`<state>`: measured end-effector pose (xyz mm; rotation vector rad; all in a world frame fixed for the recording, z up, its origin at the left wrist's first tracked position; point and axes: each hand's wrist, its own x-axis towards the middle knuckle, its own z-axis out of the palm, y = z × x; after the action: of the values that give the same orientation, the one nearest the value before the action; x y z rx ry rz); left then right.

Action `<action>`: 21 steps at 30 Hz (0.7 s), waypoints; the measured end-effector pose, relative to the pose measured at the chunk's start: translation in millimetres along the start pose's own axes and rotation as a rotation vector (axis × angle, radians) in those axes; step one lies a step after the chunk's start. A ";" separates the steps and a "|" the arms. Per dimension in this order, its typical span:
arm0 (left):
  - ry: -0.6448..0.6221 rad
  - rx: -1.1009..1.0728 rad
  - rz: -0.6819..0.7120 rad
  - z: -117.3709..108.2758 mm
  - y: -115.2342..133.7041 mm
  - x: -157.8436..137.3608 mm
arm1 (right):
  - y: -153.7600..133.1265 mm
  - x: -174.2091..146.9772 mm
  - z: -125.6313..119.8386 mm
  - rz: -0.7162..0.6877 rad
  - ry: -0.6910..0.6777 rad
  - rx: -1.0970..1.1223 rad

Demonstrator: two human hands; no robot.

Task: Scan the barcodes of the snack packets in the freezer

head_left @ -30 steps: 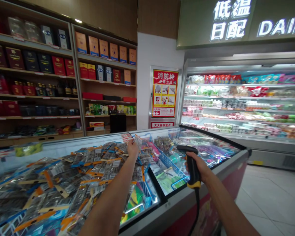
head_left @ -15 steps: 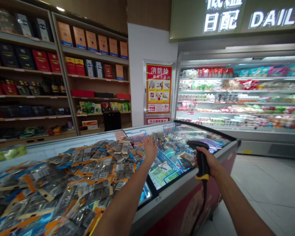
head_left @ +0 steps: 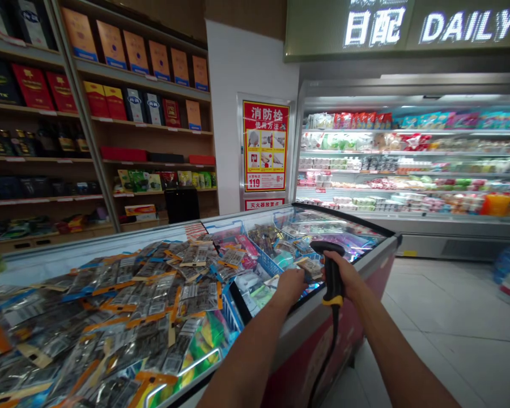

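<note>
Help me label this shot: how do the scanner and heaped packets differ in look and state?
The scanner is black with yellow trim; the heaped packets are transparent with orange or blue strips. The scanner is gripped in the right hand; the heaped packets lie piled. Both look partly dark.

Gripping a corded black-and-yellow barcode scanner [head_left: 333,283] in the right hand [head_left: 349,279]; holding the left hand [head_left: 292,285] near the scanner, above a chest freezer [head_left: 300,352] heaped with plastic packets [head_left: 153,289].

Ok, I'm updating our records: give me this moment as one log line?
left hand: at packet, grip unclear | right hand: gripping scanner | other packets: heaped at freezer, picture's left
</note>
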<state>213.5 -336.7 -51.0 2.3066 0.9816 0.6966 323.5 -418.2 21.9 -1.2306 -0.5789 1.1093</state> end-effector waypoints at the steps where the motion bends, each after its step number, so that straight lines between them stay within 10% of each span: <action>1: 0.013 -0.026 -0.006 -6.2 -4.1 -1.6 | 0.9 0.6 4.8 -0.005 -0.004 -0.010; 13: 0.355 -0.452 -0.192 -117.4 -71.4 -24.8 | 8.2 -5.9 66.3 -0.069 -0.095 -0.060; 21: 0.538 -0.940 -0.371 -140.5 -87.9 -40.1 | 20.7 -30.3 101.2 -0.067 -0.249 -0.131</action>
<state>57.6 -277.3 -15.6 1.1097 0.9651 1.2959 218.3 -401.6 37.9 -1.1829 -0.8881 1.1915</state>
